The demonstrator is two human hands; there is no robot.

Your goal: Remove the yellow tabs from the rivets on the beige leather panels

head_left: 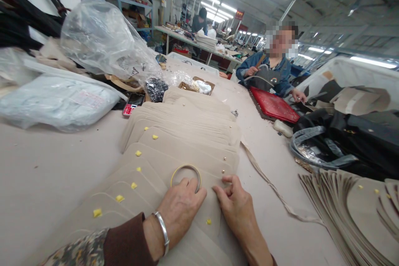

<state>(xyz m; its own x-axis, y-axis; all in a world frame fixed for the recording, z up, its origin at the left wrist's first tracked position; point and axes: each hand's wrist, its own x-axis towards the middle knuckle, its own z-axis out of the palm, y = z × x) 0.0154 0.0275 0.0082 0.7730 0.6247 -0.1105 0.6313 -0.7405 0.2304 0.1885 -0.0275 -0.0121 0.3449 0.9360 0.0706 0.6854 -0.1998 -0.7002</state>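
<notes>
While the left hand lays flat, closed fingers on the yellow ring, the right hand, at three o'clock, pinches the beige panel, probably best kept flat.

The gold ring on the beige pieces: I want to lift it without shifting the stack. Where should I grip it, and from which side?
Probably its far arc: the gold ring lies flat on the top beige piece, and the left hand covers its near edge. Come from above, one fingertip inside the hoop, thumb outside.
</notes>
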